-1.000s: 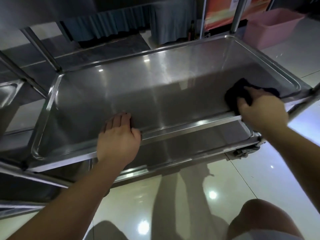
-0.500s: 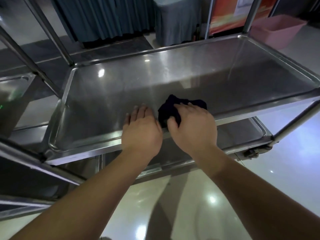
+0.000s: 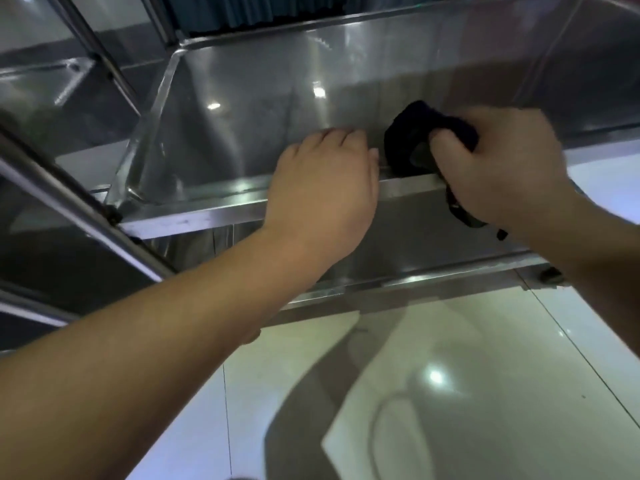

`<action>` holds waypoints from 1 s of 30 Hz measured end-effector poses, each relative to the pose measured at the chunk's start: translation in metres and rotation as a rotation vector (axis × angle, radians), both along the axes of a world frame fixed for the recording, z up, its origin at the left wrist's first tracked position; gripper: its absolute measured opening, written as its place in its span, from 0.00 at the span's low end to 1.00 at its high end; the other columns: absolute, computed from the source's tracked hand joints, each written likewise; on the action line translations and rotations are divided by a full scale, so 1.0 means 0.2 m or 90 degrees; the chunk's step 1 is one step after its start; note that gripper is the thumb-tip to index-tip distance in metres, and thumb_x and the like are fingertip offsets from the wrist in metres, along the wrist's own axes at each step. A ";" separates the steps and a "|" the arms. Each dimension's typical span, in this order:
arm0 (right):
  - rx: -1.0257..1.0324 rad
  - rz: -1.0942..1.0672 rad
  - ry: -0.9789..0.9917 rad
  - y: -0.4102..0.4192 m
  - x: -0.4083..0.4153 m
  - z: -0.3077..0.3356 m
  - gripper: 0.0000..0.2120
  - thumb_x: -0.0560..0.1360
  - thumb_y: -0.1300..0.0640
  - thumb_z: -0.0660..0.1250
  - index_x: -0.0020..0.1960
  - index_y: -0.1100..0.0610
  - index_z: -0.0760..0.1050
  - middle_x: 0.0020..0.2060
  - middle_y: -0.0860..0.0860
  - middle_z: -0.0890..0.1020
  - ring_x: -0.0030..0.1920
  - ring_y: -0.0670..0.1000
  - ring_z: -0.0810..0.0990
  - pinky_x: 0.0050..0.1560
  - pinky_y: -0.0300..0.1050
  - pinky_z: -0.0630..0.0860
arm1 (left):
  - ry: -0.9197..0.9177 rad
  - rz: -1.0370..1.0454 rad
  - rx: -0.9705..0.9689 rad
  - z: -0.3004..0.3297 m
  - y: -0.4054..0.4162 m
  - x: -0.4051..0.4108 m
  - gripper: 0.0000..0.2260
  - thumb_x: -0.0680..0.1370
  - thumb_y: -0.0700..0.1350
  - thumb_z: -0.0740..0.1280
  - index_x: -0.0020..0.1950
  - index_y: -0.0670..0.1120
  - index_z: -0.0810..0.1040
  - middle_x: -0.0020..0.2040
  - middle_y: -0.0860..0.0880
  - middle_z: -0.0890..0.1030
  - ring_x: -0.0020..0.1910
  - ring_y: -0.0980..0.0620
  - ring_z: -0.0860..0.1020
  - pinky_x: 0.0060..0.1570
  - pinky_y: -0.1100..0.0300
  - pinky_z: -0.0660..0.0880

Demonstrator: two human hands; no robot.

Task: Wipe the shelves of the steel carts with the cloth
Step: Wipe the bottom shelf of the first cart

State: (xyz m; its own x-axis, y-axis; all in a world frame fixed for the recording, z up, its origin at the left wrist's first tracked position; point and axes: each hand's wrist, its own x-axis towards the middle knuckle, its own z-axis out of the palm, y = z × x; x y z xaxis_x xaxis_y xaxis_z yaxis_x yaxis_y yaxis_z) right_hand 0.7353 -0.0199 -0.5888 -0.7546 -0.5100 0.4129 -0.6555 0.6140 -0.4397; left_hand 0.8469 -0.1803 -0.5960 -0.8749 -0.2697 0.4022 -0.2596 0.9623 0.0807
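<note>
The steel cart's middle shelf [image 3: 242,109] fills the upper view, a shiny tray with a raised rim. My right hand [image 3: 498,168] grips a bunched dark cloth [image 3: 403,143] at the shelf's front rim, and part of the cloth hangs below the hand over the edge. My left hand [image 3: 325,188] rests on the front rim just left of the cloth, its fingers curled over the edge into the tray. A lower shelf [image 3: 433,247] shows beneath the front rim.
A second steel cart [image 3: 52,84] stands to the left, its slanted posts [image 3: 69,199] crossing close to the shelf's left corner. A caster [image 3: 550,275] sits at the lower right. Glossy tiled floor [image 3: 450,393] lies below, and dark curtains [image 3: 263,12] hang behind.
My right hand swept the cloth from the shelf's right end leftward along the front edge to beside my left hand. The view moved closer and shifted right. My left hand stayed on the rim.
</note>
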 end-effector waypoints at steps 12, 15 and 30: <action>-0.024 0.174 -0.104 0.00 0.36 -0.07 0.18 0.77 0.49 0.61 0.44 0.62 0.80 0.29 0.58 0.81 0.27 0.54 0.80 0.27 0.59 0.76 | 0.033 -0.076 -0.085 -0.23 -0.17 0.63 0.21 0.83 0.50 0.62 0.74 0.45 0.75 0.76 0.48 0.73 0.75 0.44 0.70 0.70 0.50 0.64; 0.098 0.204 -0.183 -0.04 0.45 -0.18 0.18 0.80 0.47 0.61 0.40 0.57 0.80 0.25 0.52 0.79 0.26 0.49 0.79 0.28 0.57 0.75 | -0.015 -0.107 -0.097 -0.32 -0.21 0.75 0.21 0.82 0.51 0.62 0.73 0.45 0.76 0.74 0.47 0.75 0.74 0.44 0.72 0.69 0.49 0.66; 0.264 0.199 -0.219 -0.53 0.54 -0.84 0.20 0.81 0.46 0.55 0.35 0.54 0.71 0.26 0.50 0.75 0.29 0.53 0.75 0.30 0.45 0.63 | -0.354 -0.014 -0.017 -0.87 -0.74 1.16 0.22 0.78 0.60 0.54 0.59 0.50 0.80 0.50 0.50 0.81 0.48 0.43 0.80 0.47 0.50 0.78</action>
State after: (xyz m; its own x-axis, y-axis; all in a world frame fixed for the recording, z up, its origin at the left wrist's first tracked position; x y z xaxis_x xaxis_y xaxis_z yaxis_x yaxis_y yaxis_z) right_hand 0.8424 -0.1258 -0.7575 -0.5978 -0.7944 -0.1071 -0.6957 0.5806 -0.4229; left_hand 1.0791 -0.3279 -0.7702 -0.9627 -0.2452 -0.1146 -0.2360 0.9678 -0.0877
